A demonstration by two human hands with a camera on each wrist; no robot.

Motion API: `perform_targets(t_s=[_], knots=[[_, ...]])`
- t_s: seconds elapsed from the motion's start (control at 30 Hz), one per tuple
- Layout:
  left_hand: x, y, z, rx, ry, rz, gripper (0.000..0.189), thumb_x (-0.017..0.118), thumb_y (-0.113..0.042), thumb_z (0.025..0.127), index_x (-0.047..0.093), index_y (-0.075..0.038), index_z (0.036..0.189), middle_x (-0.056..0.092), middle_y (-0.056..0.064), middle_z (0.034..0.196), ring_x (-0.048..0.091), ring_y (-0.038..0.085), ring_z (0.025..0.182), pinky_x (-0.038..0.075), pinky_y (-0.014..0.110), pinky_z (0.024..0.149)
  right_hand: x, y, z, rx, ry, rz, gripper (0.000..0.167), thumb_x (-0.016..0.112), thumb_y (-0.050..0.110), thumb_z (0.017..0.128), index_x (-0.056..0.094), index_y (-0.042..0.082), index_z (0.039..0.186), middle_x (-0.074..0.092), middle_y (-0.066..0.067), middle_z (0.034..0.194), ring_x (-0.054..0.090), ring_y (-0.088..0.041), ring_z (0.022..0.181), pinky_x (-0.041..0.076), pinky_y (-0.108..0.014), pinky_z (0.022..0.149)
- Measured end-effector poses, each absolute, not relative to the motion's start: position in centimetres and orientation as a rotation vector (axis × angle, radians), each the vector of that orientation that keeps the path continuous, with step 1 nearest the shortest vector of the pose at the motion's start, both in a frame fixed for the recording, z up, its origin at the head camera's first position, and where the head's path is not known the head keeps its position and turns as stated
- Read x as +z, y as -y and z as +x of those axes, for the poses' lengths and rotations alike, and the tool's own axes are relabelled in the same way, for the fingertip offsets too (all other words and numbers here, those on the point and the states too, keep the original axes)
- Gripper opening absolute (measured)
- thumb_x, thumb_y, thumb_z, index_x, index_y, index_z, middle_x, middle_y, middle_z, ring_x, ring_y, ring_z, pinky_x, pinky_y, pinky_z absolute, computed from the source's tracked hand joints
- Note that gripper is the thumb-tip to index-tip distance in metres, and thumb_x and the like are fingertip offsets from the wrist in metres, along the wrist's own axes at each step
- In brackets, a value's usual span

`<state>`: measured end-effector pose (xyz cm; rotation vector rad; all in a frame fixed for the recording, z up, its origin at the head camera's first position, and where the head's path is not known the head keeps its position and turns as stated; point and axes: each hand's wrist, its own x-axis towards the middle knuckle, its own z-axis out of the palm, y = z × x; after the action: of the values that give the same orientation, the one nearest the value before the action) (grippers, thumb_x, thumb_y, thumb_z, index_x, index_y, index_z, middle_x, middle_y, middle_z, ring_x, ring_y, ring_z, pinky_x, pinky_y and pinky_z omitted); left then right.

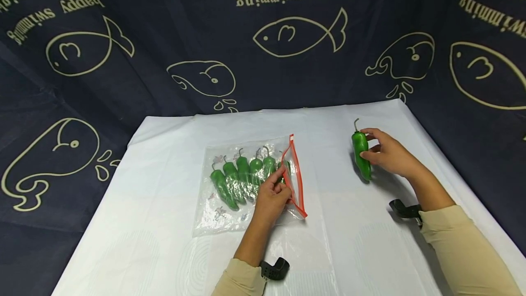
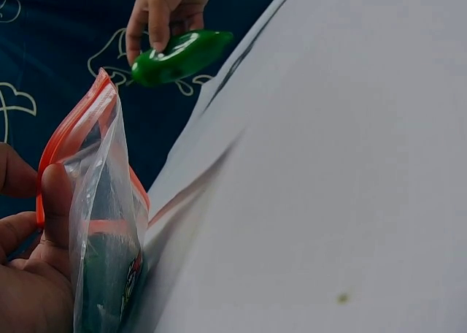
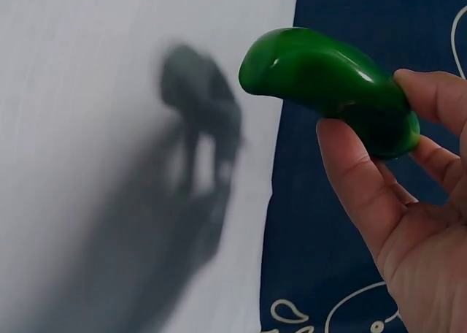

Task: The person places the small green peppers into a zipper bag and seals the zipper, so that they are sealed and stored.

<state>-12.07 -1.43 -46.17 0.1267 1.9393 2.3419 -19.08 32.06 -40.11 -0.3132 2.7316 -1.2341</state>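
Note:
A clear zip bag point(image 1: 255, 218) with a red-orange zip edge point(image 1: 301, 182) lies on the white table. Several green chili peppers point(image 1: 223, 188) lie side by side inside it, stems toward the far side. My left hand point(image 1: 273, 198) pinches the bag's edge near its mouth, which gapes on the right; in the left wrist view the thumb point(image 2: 57, 201) presses the plastic. At the table's right, my right hand point(image 1: 390, 152) grips one glossy green chili pepper point(image 1: 361, 156) between thumb and fingers, its stem pointing away. The right wrist view shows this pepper point(image 3: 328, 74) held above the table surface.
A white cloth covers the table point(image 1: 164, 163). Behind it and at the sides hangs a dark blue curtain point(image 1: 287, 81) with fish and whale drawings. Black bands sit on both wrists, near the beige sleeves point(image 1: 464, 245).

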Motion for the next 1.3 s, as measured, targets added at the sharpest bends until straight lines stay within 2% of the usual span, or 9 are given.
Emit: perform_targets(t_s=[0.33,0.8,1.3], knots=[[-46.3,1.4,-12.1,2.339,-1.931,0.111,0.068,0.051,0.014,0.081,0.047,-0.003,0.147,0.058,0.004,0.069,0.057,0.009,0.057,0.052,0.02,0.053,-40.1,-29.4,-19.0,-1.309,-2.731,-0.338,0.069,0.067,0.008,0.092,0.031,0.002,0.15,0.041,-0.029,0.137,0.06,-0.038,0.102,0.054,-0.028,0.066],[-46.2,1.4,-12.0,2.334,-1.935,0.101,0.069,0.051,0.013,0.08,0.047,-0.004,0.147,0.058,0.003,0.069,0.057,0.01,0.058,0.052,0.02,0.053,-40.6,-25.0,-18.8,-1.436,-2.664,-0.328,0.068,0.068,0.012,0.091,0.034,0.007,0.15,0.043,-0.023,0.138,0.062,-0.031,0.099,0.054,-0.028,0.068],[-46.2,1.4,-12.0,2.342,-1.929,0.111,0.068,0.052,0.013,0.081,0.046,-0.003,0.147,0.06,0.003,0.07,0.057,0.009,0.057,0.052,0.02,0.053,-41.9,-20.4,-18.7,-1.684,-2.474,-0.361,0.065,0.068,0.004,0.089,0.037,0.007,0.146,0.045,-0.021,0.131,0.067,-0.025,0.091,0.06,-0.035,0.071]])
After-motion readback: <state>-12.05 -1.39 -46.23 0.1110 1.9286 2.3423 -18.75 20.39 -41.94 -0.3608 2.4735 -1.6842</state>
